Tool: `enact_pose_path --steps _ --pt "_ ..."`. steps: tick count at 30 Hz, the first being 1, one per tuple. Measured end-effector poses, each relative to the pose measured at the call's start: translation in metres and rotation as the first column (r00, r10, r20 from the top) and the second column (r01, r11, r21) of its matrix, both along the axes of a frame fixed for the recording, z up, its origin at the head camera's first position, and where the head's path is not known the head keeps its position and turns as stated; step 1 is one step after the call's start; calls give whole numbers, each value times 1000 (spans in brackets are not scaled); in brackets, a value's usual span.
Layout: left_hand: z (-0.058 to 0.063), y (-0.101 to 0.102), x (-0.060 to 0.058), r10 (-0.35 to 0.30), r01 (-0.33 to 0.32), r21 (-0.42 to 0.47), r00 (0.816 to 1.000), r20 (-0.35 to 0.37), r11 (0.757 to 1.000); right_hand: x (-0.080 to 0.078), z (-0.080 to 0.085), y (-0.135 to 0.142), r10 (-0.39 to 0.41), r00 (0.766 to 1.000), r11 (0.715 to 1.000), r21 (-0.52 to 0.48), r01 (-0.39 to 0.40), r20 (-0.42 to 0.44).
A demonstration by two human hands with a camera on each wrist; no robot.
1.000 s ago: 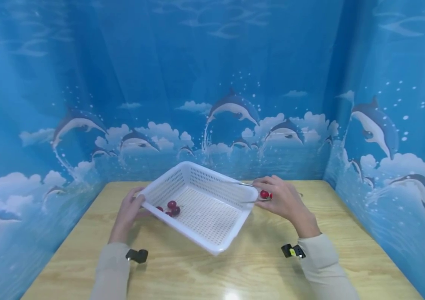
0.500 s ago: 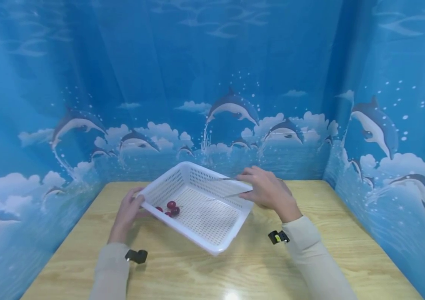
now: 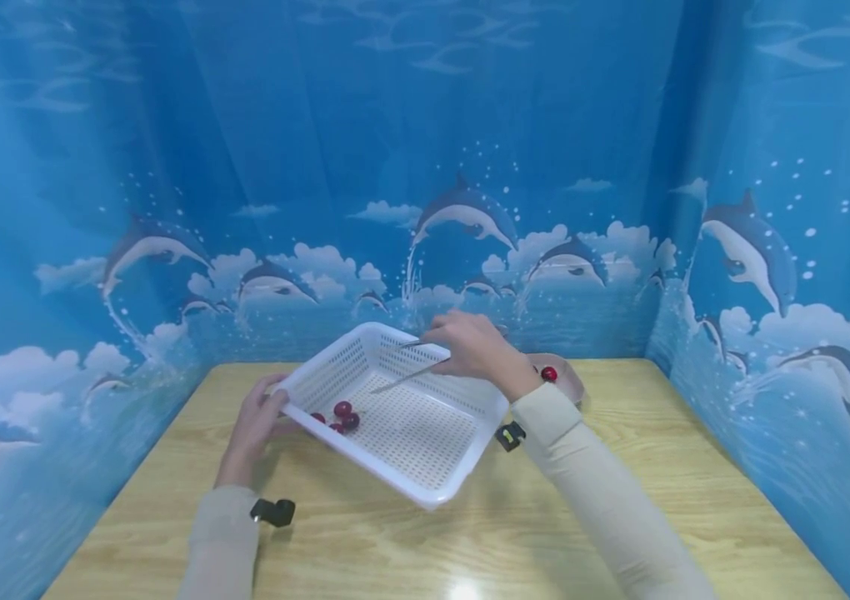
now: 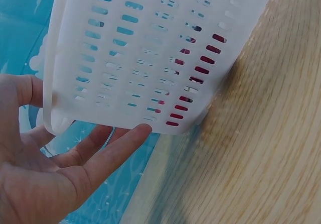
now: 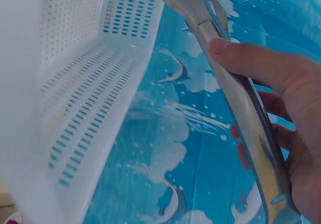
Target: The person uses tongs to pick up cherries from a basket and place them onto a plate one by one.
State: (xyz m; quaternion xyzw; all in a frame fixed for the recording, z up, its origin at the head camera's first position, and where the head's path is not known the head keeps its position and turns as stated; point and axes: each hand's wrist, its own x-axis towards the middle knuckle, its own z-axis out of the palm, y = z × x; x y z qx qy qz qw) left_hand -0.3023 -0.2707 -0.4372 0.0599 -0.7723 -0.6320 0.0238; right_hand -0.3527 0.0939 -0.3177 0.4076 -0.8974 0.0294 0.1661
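A white perforated plastic basket is tilted above the table, its left corner held by my left hand. In the left wrist view the thumb is over the rim and the fingers reach underneath. Several dark red, round fruits that look like cherries lie together in the basket's left side. My right hand grips metal tongs over the basket's far side. The tong ends stand apart, pointing left, and no fruit shows between them.
Behind my right forearm, a pinkish dish with red fruit stands on the wooden table, partly hidden by the arm. Blue dolphin-printed curtains enclose the table at the back and sides.
My right hand has moved left with the tongs, from beside the dish to above the basket. The dish and its fruit have come into fuller view. My left hand and the basket look still.
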Motion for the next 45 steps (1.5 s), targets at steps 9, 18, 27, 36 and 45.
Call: enact_pose_path --steps 9,18,27,36,45 --pt "1 2 0 -2 2 -4 1000 -13 1000 -24 -7 -34 -8 999 999 41 7 39" --pt "0 0 0 -2 2 -10 1000 -9 1000 -33 -15 -61 -17 993 996 86 7 116" --pt "0 0 1 -9 9 -3 1000 -1 1000 -37 -25 -84 -39 995 990 142 25 96" --pt "0 0 2 -8 8 -1 1000 -9 1000 -38 -37 -98 -65 994 979 198 48 83" --pt "1 1 1 0 0 5 1000 3 1000 -38 -47 -110 -77 994 973 222 58 78"
